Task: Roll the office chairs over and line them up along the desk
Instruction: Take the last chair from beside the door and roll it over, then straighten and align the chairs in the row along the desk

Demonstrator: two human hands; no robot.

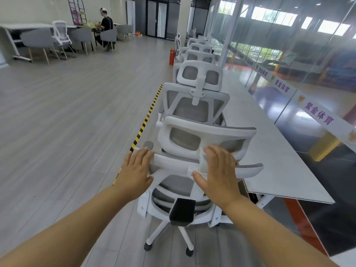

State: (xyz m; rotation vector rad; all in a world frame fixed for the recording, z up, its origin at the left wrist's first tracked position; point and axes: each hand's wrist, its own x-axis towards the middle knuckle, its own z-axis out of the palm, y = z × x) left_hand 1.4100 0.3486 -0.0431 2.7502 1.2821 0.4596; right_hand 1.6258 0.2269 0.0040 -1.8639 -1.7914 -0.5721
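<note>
The nearest white office chair [183, 138], with grey mesh, stands right in front of me at the near end of the long white desk [269, 151]. My left hand [134, 170] lies flat on the left end of its backrest top bar, fingers spread. My right hand [217, 174] rests open against the headrest stem on the right. Neither hand is visibly clenched around the frame. Beyond it a second matching chair [196, 106] and a third [200, 74] head a row of several chairs lined along the desk's left edge.
A yellow-black hazard strip [148, 114] runs on the floor left of the chair row. A red fire extinguisher [171, 56] stands farther back. A glass wall [289, 64] borders the desk on the right. At the far left a person [106, 24] sits at tables with grey chairs [38, 41].
</note>
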